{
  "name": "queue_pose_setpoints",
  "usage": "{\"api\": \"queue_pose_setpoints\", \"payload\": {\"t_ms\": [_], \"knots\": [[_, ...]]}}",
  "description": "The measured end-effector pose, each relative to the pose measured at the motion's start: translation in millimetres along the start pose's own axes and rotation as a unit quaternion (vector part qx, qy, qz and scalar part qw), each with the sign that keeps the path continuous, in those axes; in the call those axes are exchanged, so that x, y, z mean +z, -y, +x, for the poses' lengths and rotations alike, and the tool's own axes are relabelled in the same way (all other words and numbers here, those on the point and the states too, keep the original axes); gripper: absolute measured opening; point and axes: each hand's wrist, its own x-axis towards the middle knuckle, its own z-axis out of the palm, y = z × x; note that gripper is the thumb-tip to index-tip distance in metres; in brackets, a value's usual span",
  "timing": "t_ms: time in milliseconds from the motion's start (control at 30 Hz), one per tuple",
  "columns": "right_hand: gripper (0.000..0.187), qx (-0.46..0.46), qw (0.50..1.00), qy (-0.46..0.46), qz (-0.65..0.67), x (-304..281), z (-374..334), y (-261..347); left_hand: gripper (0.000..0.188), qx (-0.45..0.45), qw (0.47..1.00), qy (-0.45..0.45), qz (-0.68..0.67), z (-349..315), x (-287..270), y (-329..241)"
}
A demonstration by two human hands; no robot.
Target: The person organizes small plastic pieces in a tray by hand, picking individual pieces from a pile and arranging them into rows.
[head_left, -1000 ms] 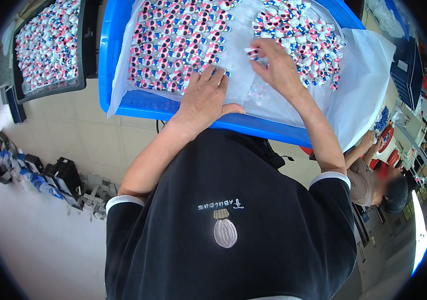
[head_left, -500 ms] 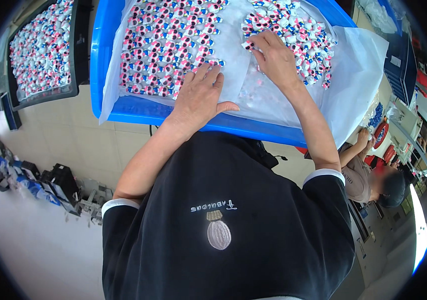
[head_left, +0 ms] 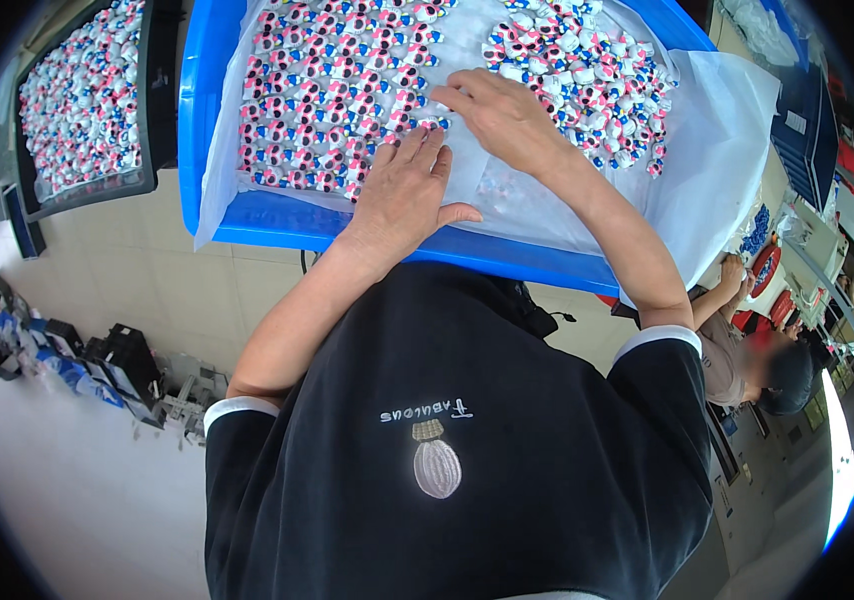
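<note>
Small plastic figurines [head_left: 332, 95] in white, pink and blue, with dark patches, lie in rows on a white sheet [head_left: 462, 175] inside a blue tray [head_left: 277, 220]. A loose heap of similar figurines [head_left: 602, 95] covers the sheet's right side. My left hand [head_left: 402, 190] rests flat at the near right corner of the rows, fingers stretched and thumb apart, fingertips touching the last figurine there. Just beyond it, my right hand [head_left: 507, 118] has thumb and forefinger pinched at the rows' right edge. What lies between those fingertips is hidden.
A black crate [head_left: 152, 130] full of similar figurines stands at the left. The sheet hangs over the tray's right rim. On the right, a co-worker [head_left: 732, 350] works near a red round tray [head_left: 765, 265]. Black boxes [head_left: 127, 365] stand at the lower left.
My right hand has moved left from the heap's edge, where it pinched a figurine, to the right edge of the rows. My left hand has barely moved.
</note>
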Motion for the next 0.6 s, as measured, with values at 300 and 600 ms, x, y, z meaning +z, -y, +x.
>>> {"api": "queue_pose_setpoints", "payload": {"t_ms": [300,600], "knots": [[0.027,0.164,0.981,-0.092,-0.050,-19.0,-16.4,-19.8,0.068,-0.029,0.999,0.030,-0.026,0.4,-6.7,4.3],[0.027,0.113,0.977,-0.093,-0.155,-5.9,-16.8,-32.3,0.066,-0.019,0.999,0.014,-0.029,5.8,-6.2,5.0]]}}
